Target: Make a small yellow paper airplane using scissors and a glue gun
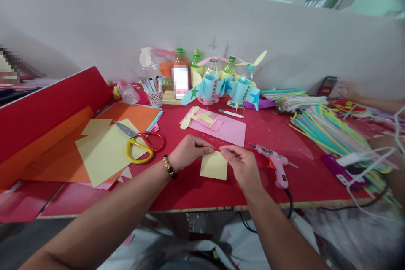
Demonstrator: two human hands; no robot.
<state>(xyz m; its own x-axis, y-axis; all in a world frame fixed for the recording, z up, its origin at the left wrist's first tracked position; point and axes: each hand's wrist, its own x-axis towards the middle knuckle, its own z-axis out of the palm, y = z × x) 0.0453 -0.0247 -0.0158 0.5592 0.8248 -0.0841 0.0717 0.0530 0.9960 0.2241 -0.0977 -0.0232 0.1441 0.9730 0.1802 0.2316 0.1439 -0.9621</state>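
A small pale yellow sheet of paper (214, 166) is held by its top edge over the red tabletop. My left hand (190, 152), with a beaded bracelet on the wrist, pinches the top left corner. At the top right, the thumb and fingers of my right hand (241, 163) are closed on the same sheet. Beyond my hands lie cut yellow paper shapes (199, 118) on pink paper (234, 131). Right of my right hand rests a pink glue gun (276, 164) with a red light on. Scissors (139, 141) with red and yellow handles lie left of my left hand.
Bottle craft planes (211, 86) stand at the back beside a phone (181, 82) and a cup of pens (154, 93). Orange sheets (60, 164) lie at left. Pipe cleaners (329, 128) and a purple power strip (343, 173) sit at right, near another person's arm (373, 98).
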